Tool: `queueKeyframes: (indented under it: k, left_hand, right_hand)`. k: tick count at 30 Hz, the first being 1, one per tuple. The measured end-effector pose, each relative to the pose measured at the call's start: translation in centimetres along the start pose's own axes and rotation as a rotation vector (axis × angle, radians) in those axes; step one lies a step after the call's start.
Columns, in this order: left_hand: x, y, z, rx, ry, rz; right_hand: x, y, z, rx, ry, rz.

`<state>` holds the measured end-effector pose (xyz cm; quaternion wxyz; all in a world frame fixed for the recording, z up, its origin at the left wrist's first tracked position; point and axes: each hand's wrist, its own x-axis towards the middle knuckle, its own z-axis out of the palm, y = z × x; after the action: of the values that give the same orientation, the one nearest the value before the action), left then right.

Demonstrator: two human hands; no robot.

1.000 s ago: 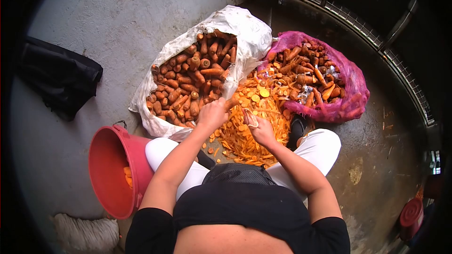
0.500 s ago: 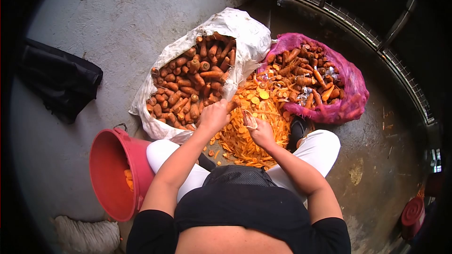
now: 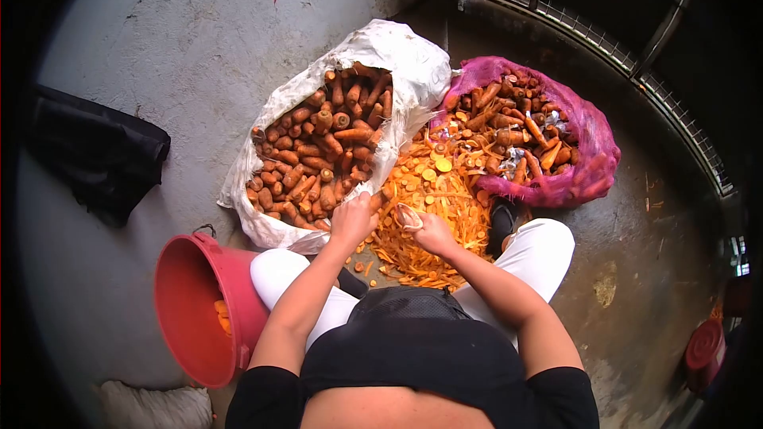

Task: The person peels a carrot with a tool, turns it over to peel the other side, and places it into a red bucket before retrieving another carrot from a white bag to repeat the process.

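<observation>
My left hand (image 3: 354, 220) is closed on a brown unpeeled carrot (image 3: 380, 199), above the edge of the peelings. Just to its right, my right hand (image 3: 433, 233) is closed round a small tool (image 3: 408, 218) with a pale wrapped part; the tool's exact shape is too small to tell. Under and beyond both hands lies a heap of orange peelings and cut slices (image 3: 433, 183). A white sack (image 3: 397, 52) full of unpeeled carrots (image 3: 310, 159) lies open at the left of the heap.
A pink mesh sack (image 3: 592, 139) with carrots and trimmed ends lies at the right. The red bucket (image 3: 258, 270) beside my left knee holds a few peeled carrots (image 3: 222, 316). A black bag (image 3: 103, 151) is at the far left, a pale sack (image 3: 155, 407) at the lower left.
My left hand and the carrot have moved slightly down and left. My right hand with the tool has moved down and left too. The view has shifted a little.
</observation>
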<state>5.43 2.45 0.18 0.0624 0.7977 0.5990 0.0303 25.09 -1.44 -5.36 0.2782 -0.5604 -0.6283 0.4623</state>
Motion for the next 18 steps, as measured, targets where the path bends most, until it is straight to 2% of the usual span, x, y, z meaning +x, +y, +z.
queueKeyframes:
  k: [3,4,6,7,9,11,12,15,17,18]
  left_hand:
    - [0.4,-0.2,-0.2,-0.003,0.01,0.001]
    - [0.4,0.0,-0.1,-0.083,-0.021,0.032]
    - [0.7,1.0,0.4,-0.239,-0.087,0.099]
    - [0.4,3.0,-1.4,-0.248,0.009,0.223]
    - [1.3,3.5,-2.4,-0.331,0.028,0.114]
    - [1.7,2.5,-2.8,-0.612,0.055,0.06]
    - [1.2,2.4,-4.0,-0.73,0.032,0.057]
    - [0.0,1.7,-4.5,-0.937,0.167,0.143]
    - [-0.5,1.6,-5.0,-0.916,0.238,0.204]
    - [-0.6,1.5,-5.1,-0.899,0.275,0.228]
  right_hand:
    - [0.3,-0.2,-0.1,-0.05,0.035,-0.011]
    - [0.7,0.4,0.1,-0.025,0.023,0.048]
    - [1.1,1.4,-0.2,-0.188,-0.005,0.121]
    - [1.1,2.0,0.2,-0.261,-0.024,0.159]
    - [1.4,2.3,0.7,-0.228,0.017,0.175]
    - [1.2,2.2,-0.4,-0.183,0.144,0.24]
    - [1.9,5.1,-0.1,-0.054,0.109,0.299]
    - [2.8,5.0,-1.8,-0.033,0.128,0.379]
    - [2.5,3.6,-2.7,0.014,0.043,0.354]
    - [3.2,6.1,-1.6,0.015,0.101,0.207]
